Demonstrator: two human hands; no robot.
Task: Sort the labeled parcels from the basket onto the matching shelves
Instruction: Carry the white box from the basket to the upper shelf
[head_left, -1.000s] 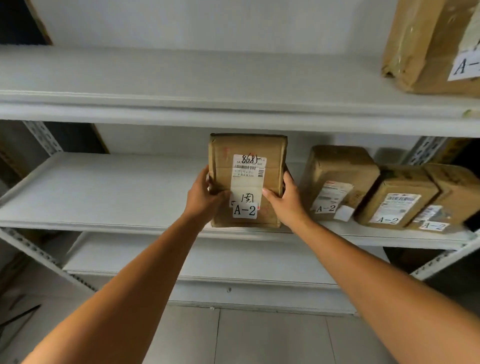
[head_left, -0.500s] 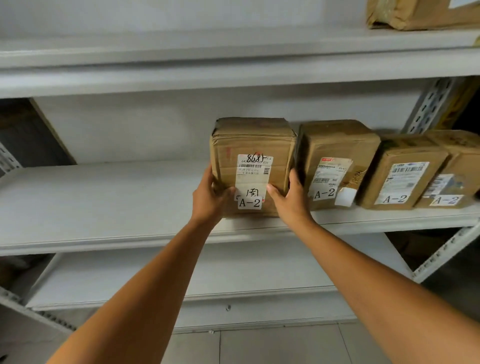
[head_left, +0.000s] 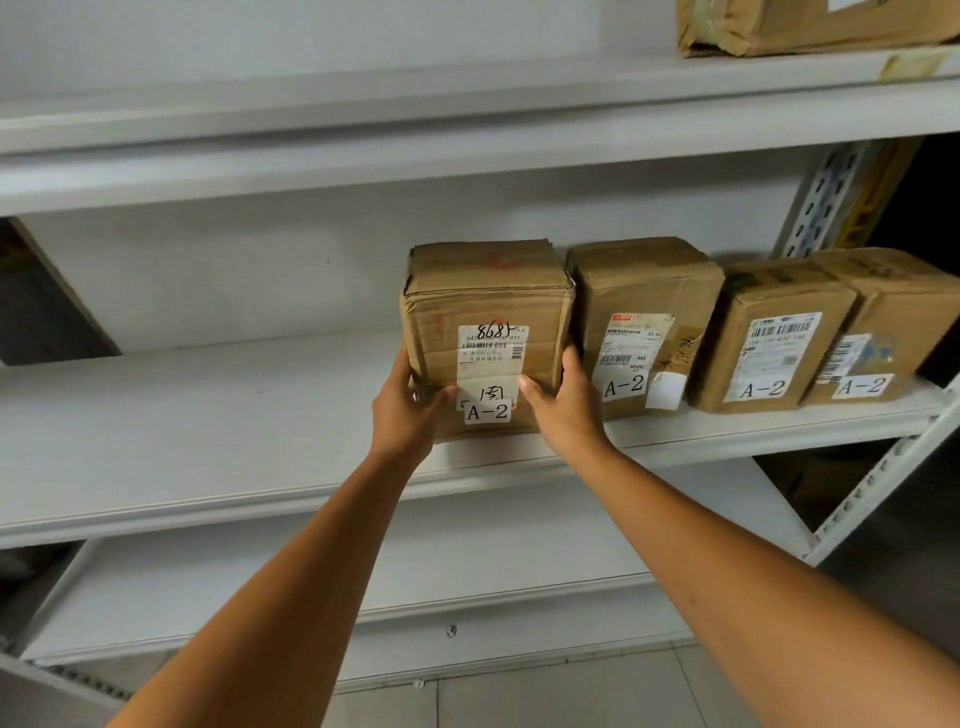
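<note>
Gripping parcel (head_left: 485, 317) labelled "A-2", "8685", both hands (head_left: 488, 410).

I have both arms reaching forward and up, forearms bare, drawing in toward each other from the lower corners of my view. My left hand (head_left: 405, 410) grips the lower left edge of the parcel (head_left: 488, 306). Its thumb lies across the front face, pointing toward the other hand, and its fingers go round the side, out of my sight. My right hand (head_left: 566, 410) mirrors it on the lower right edge, with the thumb pressed on the front face and the fingers (head_left: 571, 361) running up along the side. Both wrists are nearly straight, and the backs of the hands face me. The two thumbs are near each other but apart.
</note>
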